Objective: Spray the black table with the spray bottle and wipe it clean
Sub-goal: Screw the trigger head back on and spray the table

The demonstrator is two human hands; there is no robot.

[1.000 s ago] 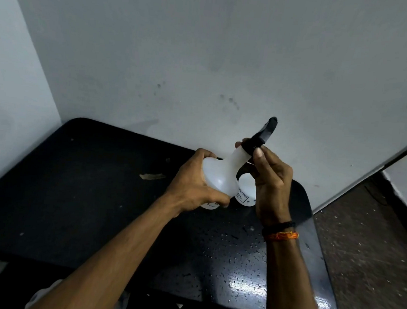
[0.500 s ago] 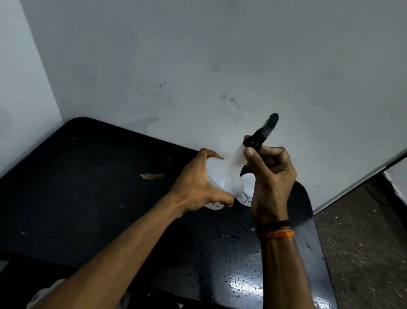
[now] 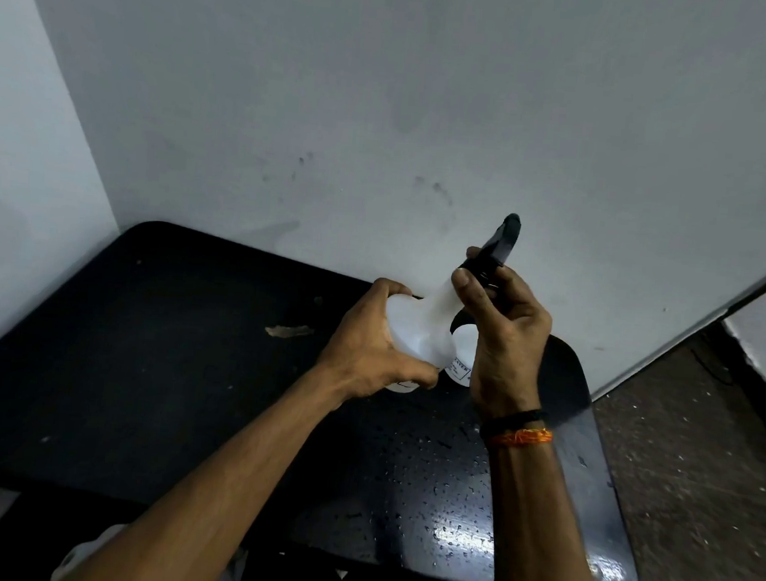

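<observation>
Above the black table (image 3: 146, 363) I hold a white spray bottle (image 3: 419, 325), tilted, with its black spray head (image 3: 499, 244) pointing up and to the right. My left hand (image 3: 367, 348) is wrapped around the bottle's round body. My right hand (image 3: 501, 341) grips the neck just under the black head, thumb across the front. Water droplets (image 3: 446, 515) speckle the near right part of the table. No cloth is identifiable.
A second white container with a label (image 3: 461, 356) stands on the table behind my hands. A small scrap (image 3: 288, 330) lies mid-table. White walls close the back and left; the speckled floor (image 3: 703, 453) lies to the right. Something white (image 3: 90, 551) shows below the table's near edge.
My right hand has opened a little and shifted around the bottle's neck. The bottle stays between both hands, its head a bit more upright than a second ago.
</observation>
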